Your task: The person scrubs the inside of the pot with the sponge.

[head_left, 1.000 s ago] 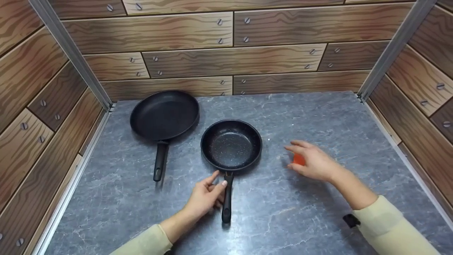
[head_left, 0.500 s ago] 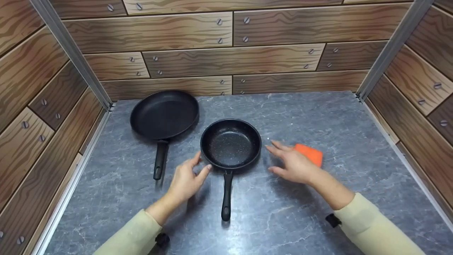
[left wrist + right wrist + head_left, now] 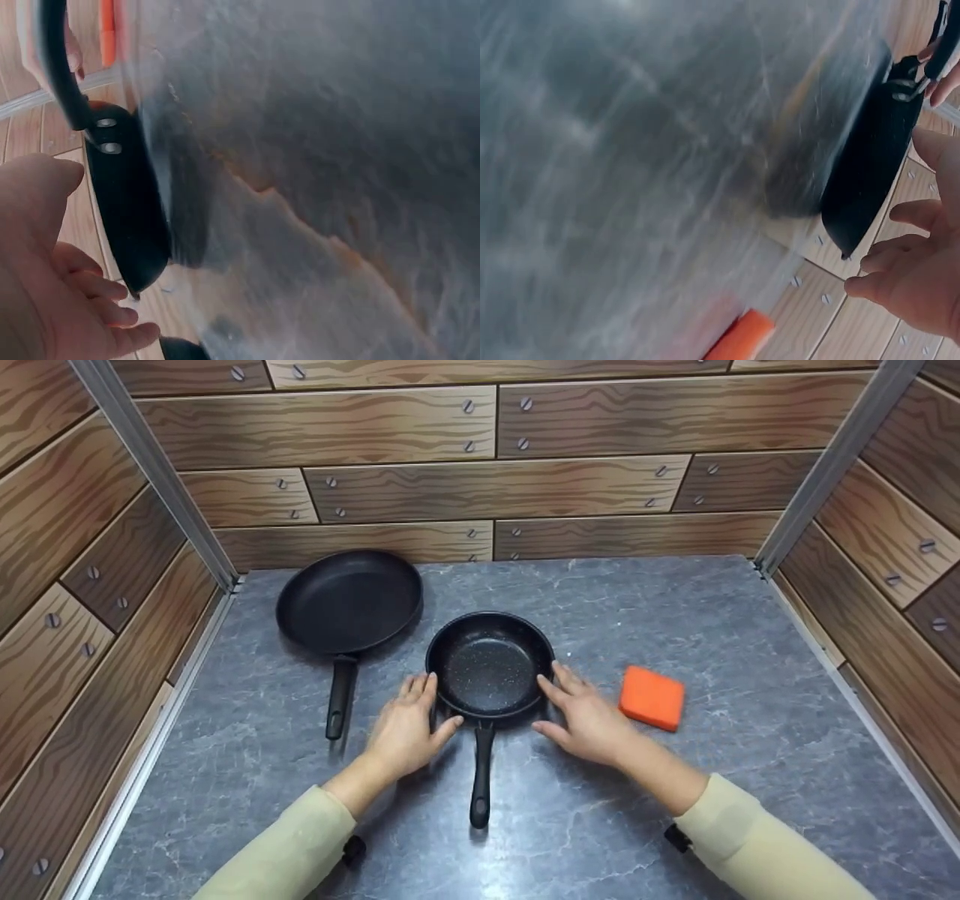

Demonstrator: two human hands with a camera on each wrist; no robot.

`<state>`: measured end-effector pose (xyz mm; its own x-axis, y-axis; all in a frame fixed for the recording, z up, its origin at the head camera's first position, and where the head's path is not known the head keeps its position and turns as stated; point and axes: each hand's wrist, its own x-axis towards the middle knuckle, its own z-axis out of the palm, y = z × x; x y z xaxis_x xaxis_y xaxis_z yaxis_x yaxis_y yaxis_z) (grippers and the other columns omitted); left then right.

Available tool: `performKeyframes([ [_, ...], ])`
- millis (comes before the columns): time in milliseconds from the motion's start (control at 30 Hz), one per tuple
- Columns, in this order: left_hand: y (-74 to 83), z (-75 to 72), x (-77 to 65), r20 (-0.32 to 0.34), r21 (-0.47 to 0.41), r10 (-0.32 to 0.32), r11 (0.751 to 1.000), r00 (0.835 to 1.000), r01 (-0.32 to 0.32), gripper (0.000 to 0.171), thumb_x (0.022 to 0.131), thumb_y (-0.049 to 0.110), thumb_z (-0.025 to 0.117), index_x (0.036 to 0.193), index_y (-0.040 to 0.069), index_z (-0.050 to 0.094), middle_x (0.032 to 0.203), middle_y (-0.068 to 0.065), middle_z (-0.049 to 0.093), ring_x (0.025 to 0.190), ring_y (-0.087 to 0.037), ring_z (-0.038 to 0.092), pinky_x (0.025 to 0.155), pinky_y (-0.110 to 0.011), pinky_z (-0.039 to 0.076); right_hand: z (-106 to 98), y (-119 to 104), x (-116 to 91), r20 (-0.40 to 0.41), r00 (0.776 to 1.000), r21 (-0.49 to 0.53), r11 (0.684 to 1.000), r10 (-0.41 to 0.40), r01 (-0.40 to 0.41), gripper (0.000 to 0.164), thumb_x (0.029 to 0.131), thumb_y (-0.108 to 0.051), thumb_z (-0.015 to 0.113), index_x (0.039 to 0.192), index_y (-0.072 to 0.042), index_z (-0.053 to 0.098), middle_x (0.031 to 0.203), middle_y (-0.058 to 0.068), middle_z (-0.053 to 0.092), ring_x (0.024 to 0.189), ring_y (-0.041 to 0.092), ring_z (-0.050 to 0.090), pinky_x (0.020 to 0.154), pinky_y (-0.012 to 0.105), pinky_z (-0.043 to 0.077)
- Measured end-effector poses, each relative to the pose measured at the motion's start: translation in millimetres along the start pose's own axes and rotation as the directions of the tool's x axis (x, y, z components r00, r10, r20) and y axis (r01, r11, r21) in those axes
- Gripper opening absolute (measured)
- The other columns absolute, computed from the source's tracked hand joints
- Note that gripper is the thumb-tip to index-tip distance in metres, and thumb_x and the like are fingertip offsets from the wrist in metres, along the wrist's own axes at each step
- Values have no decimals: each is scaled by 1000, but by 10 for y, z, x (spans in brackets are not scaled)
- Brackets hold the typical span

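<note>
A small black frying pan (image 3: 491,664) with a speckled inside lies on the grey table, its handle (image 3: 481,780) toward me. My left hand (image 3: 405,731) is at the left of its rim, fingers extended, the thumb close to where the handle joins. At the right of the rim is my right hand (image 3: 589,720), its fingers also straight and near or touching the edge. Both wrist views show the outer side of the pan (image 3: 127,202) in front of loosely spread fingers. An orange sponge-like block (image 3: 651,697) lies right of my right hand, apart from it.
A larger black frying pan (image 3: 351,604) stands at the back left, its handle toward me. The marbled grey table (image 3: 720,615) is bounded by wood-patterned walls (image 3: 405,431) at the back and both sides, with metal strips at the corners.
My right hand has left the orange block and moved left to the small pan's rim. My left hand has moved from the handle area to the rim's left side. The pans stay put.
</note>
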<state>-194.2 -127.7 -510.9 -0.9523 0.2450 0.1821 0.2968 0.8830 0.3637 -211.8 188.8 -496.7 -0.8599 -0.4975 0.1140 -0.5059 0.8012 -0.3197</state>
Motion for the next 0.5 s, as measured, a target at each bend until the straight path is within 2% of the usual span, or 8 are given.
performKeyframes([
  [67,-4,29,11,14,35,-8,999,1000,8,87,103,59,61,159,-5,41,161,-26,44,151,-45,37,120,-61,37,40,-26,7,12,1000,0,1000,15,-15,80,101,-47,71,160,-1,43,168,28,26,154,47,30,122,65,29],
  [167,-18,76,31,2,63,-10,998,1000,10,87,103,59,60,157,-7,43,160,-26,45,151,-45,39,120,-61,37,91,-52,10,16,999,10,999,50,-50,81,102,-49,68,161,0,41,169,28,24,153,48,30,122,65,30],
  [333,-11,105,54,-47,76,10,997,999,-7,87,102,58,63,152,-13,47,155,-31,48,147,-47,44,119,-59,39,133,-85,34,-1,993,52,992,116,-116,82,104,-51,65,162,0,38,169,29,23,150,50,36,120,64,35],
  [500,2,106,72,-61,81,8,997,998,-4,88,101,58,64,150,-14,48,153,-33,49,146,-48,45,119,-59,40,140,-115,71,3,988,71,985,155,-155,83,105,-50,64,162,3,35,170,28,22,150,49,35,120,62,34],
])
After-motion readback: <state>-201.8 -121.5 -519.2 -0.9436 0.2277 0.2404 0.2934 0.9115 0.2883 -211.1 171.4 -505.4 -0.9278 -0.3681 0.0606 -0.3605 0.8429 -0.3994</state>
